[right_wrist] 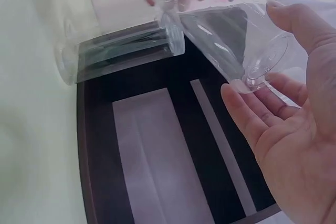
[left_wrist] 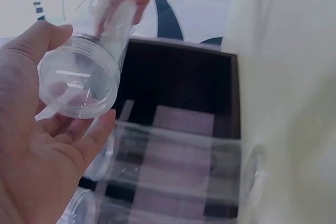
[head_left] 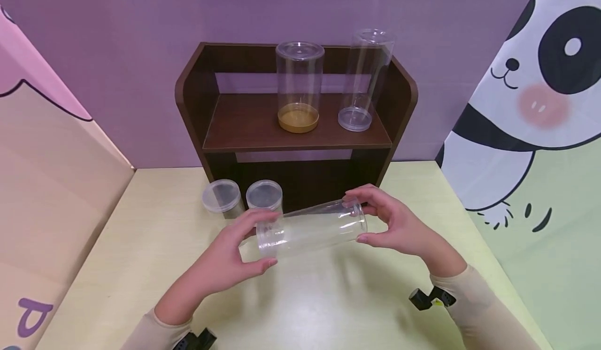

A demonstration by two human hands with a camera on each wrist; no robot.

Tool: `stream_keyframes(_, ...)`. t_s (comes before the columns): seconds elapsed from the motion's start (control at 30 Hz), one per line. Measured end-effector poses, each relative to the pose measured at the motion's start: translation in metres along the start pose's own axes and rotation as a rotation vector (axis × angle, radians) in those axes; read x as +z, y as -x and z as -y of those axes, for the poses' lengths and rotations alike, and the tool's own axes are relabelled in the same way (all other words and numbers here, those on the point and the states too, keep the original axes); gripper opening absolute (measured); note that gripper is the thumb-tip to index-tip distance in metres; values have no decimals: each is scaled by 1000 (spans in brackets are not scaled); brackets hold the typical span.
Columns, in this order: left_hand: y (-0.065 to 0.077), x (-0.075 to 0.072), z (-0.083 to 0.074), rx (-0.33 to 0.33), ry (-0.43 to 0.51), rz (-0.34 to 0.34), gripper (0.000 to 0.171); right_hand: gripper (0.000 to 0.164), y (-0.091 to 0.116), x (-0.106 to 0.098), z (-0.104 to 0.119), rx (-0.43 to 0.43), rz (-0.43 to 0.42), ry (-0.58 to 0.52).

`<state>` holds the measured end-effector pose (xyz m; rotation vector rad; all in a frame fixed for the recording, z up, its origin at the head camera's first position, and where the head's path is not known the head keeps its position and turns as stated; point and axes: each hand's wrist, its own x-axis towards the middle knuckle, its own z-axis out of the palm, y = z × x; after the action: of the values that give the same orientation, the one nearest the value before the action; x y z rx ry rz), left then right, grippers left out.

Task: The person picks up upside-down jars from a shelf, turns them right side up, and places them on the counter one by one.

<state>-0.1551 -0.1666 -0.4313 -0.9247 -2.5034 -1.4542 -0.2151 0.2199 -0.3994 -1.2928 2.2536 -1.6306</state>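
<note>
A clear plastic jar (head_left: 312, 230) lies on its side in the air above the table, its right end slightly higher. My left hand (head_left: 230, 253) grips the ridged left end between thumb and fingers. The right hand (head_left: 396, 225) holds the smooth right end, thumb below and fingers above in the head view. In the left wrist view the ring-shaped ridged end (left_wrist: 79, 80) faces the camera. The right wrist view has the fingertips (right_wrist: 231, 95) at the jar's rounded far end.
Behind the hands stands a dark brown shelf (head_left: 244, 120). On its board are a clear jar with a tan bottom (head_left: 299, 118) and a taller clear jar (head_left: 355, 119). Two lidded clear jars (head_left: 222, 196) stand on the pale table (head_left: 155, 225), left of the shelf's front.
</note>
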Motion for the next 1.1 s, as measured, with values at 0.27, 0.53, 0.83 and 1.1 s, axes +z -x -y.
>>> stream_keyframes(0.27,0,-10,0,12,-4,-16,79,75,0,7,-2,32,-4,12)
stream_keyframes(0.53,-1,-15,5,52,122,-73,81,71,2,16,-7,103,24,27)
stream_keyframes(0.83,-11,-19,1,103,228,-178,83,71,6,34,-29,95,64,4)
stream_keyframes(1.1,-24,-14,-10,80,254,-213,78,70,7,51,-48,129,72,-50)
